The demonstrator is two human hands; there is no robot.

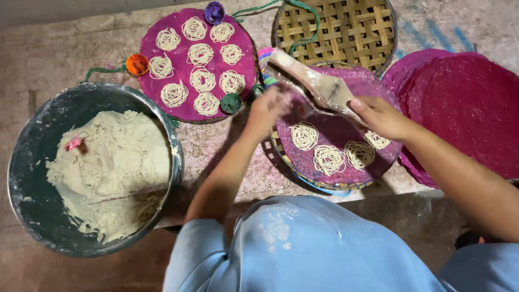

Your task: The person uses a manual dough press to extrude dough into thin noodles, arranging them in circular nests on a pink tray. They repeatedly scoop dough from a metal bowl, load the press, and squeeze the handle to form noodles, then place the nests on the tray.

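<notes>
My left hand point(267, 111) and my right hand point(378, 114) both grip a dough-smeared wooden press point(319, 81), held over a round woven tray covered with magenta cloth point(338, 132). Several spiral nests of thin noodle strands point(328, 158) lie on that cloth just below the press. The left hand is blurred at the near end of the press. The right hand holds its far handle.
A large metal bowl of pale dough point(92, 167) stands at the left. Another magenta tray point(197, 62) full of noodle nests lies behind it. A bare woven bamboo tray point(338, 30) sits at the top, and stacked magenta cloths point(465, 108) at the right.
</notes>
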